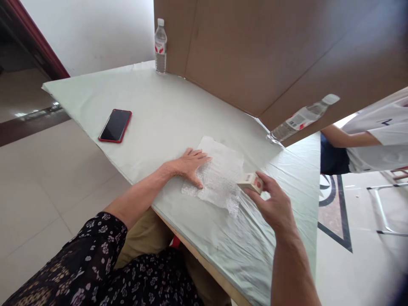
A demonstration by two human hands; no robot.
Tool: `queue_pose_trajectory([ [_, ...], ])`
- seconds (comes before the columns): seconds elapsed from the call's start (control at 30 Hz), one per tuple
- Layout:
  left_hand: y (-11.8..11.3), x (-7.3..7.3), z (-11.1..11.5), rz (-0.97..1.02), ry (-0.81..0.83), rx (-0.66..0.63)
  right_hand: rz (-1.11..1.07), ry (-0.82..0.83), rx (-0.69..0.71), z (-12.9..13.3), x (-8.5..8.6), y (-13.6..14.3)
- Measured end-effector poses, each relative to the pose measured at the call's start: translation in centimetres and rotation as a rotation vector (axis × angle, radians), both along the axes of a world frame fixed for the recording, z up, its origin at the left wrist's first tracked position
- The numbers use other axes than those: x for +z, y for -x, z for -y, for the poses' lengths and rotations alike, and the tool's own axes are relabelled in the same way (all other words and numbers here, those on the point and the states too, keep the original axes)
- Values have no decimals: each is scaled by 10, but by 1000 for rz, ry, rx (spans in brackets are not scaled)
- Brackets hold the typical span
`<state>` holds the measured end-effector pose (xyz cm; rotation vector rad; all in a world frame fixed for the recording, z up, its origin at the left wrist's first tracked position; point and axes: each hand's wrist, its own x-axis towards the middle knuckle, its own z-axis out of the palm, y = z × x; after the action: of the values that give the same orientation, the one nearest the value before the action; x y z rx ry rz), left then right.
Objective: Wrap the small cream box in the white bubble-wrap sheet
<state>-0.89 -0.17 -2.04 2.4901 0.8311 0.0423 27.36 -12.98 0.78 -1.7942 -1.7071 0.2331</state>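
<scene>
Pale green cloth [140, 95] covers the table, its creases running out toward the near right side; upon it, small box [252, 182] is up at the right border of a sheet of bubble wrap [221, 168], its printed end turned to the right and its plain end pointing left over the sheet; its long axis seems to lie across the grip, though the foreshortening leaves that unsure, and I cannot tell whether it touches the wrap. Right hand [276, 204] is clamped on the box, thumb on the near side, fingers on the far side; the sheet's middle thus lies to the left of this grip, between the two hands. Left hand [188, 165] rests palm down, fingers spread apart, on the sheet's left part, gripping nothing; the right is plainly the nearer to the box. Farther out, a phone [115, 126] lies to the left; one bottle [160, 49] stands by the brown board [229, 55], another bottle [302, 119] at its right; beyond sits a person in a white shirt [376, 131].
</scene>
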Motion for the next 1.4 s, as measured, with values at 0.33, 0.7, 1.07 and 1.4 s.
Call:
queue_pose_trajectory([
  [0.33,-2,-1,1,-16,-18,9,103,12,318,-54,-47,53],
  [0.7,-1,2,0,-57,-32,1,85,62,373,-54,-42,48],
  [1.07,-2,9,4,-36,-48,22,480,-171,433,30,-20,59],
  [1.4,-3,24,7,474,192,102,305,-265,188,10,-18,72],
])
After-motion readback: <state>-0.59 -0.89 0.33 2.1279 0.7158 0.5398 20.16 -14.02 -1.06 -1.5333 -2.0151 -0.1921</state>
